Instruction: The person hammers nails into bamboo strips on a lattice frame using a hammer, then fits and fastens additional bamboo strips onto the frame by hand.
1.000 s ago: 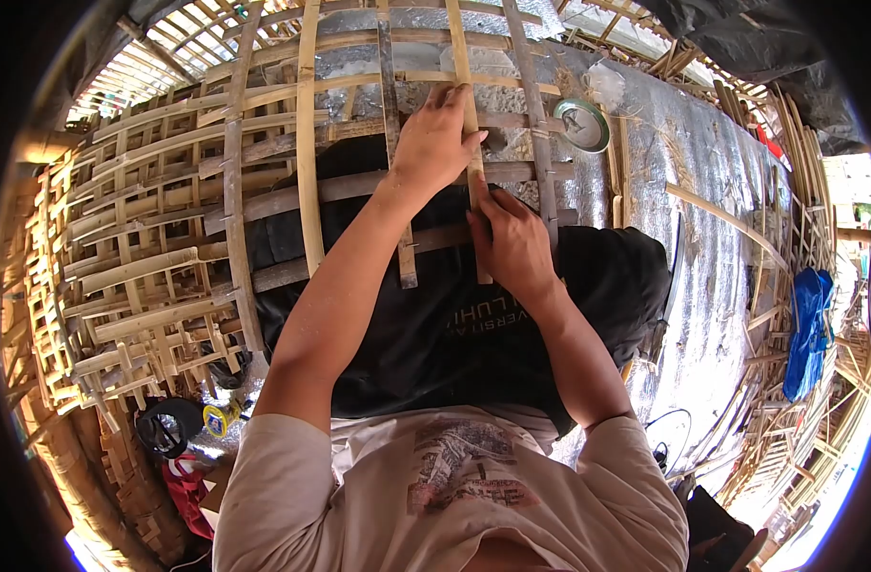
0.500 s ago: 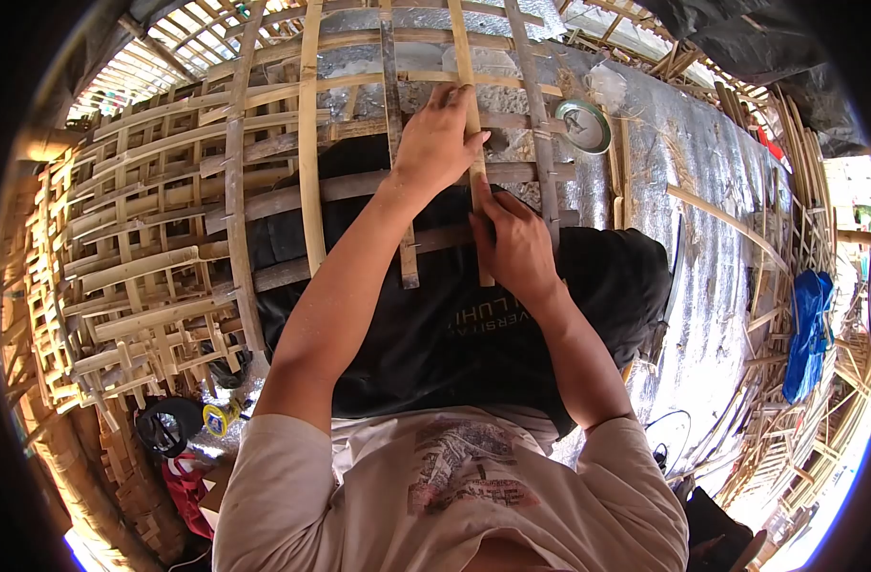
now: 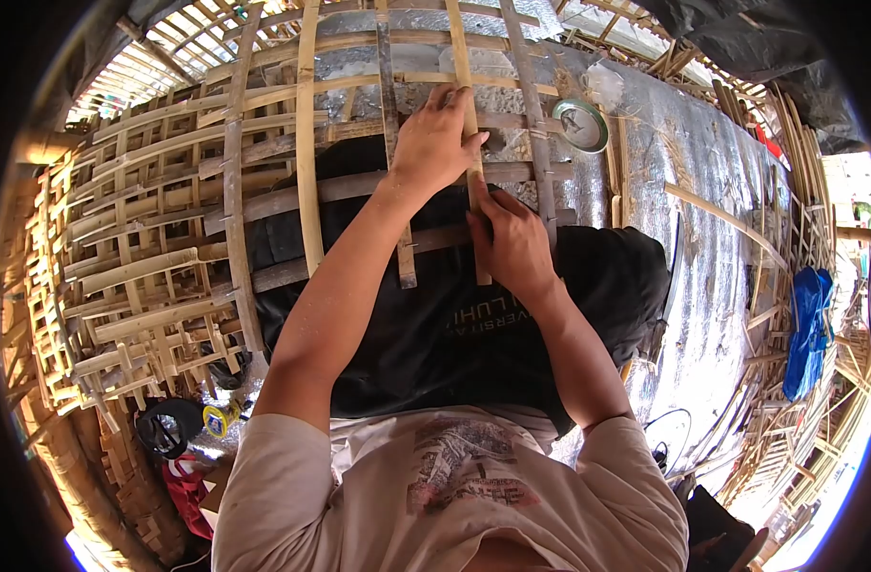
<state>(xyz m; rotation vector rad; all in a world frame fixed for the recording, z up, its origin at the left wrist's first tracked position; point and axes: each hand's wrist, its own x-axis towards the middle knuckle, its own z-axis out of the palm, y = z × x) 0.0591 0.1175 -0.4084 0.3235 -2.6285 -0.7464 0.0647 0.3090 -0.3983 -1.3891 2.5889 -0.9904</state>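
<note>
A pale bamboo slat [image 3: 460, 46] runs lengthwise across an open bamboo lattice [image 3: 308, 143] over my lap. My left hand [image 3: 435, 138] is closed on the slat near its middle, thumb along its right edge. Lower down, my right hand [image 3: 513, 236] grips the same slat from the right, close to a greyish crosspiece [image 3: 435, 238]. Where the slat meets the crosspieces is partly covered by my fingers. Nails show at some of the other crossings. Beneath the lattice lies black cloth [image 3: 397, 334] with printed letters, over my legs.
A round tin [image 3: 581, 126] sits right of the lattice on a silvery sheet [image 3: 645, 143]. Woven bamboo panels [image 3: 140, 257] stack at the left, near a black cap [image 3: 163, 427] and a yellow roll [image 3: 215, 420]. Blue plastic [image 3: 808, 334] and loose bamboo strips lie at the right.
Both hands keep their hold on the slat with almost no movement. The view has shifted very slightly.
</note>
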